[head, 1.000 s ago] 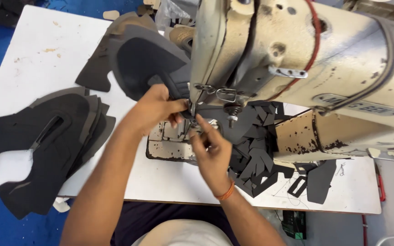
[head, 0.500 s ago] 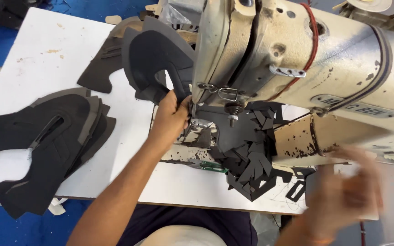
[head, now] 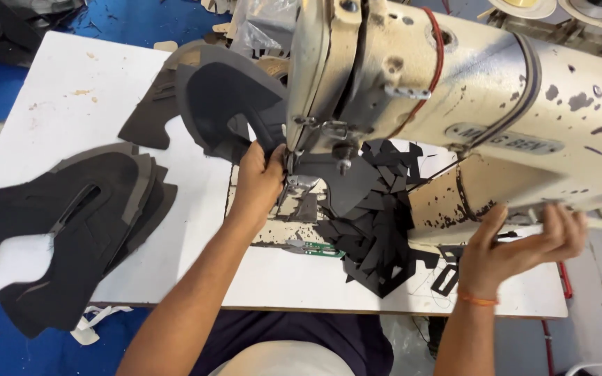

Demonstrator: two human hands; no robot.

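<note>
A large cream sewing machine [head: 454,97] with chipped paint stands across the white table [head: 57,118]. My left hand [head: 259,182] pinches a black curved shoe-upper piece [head: 228,104] right beside the needle area under the machine head. My right hand [head: 524,245] reaches to the right end of the machine, fingers curled around a part at its underside edge; what exactly it grips is hidden. A pile of small black cut pieces [head: 374,223] lies under the machine arm between my hands.
A stack of large black upper pieces [head: 71,216] lies at the table's left. Green-handled snips [head: 318,247] rest on the worn machine bed. Thread spools [head: 559,7] stand at the top right. Blue floor surrounds the table.
My right hand left the needle area, swung right, and now grips the machine's right end. My left hand stayed at the needle with the black piece.
</note>
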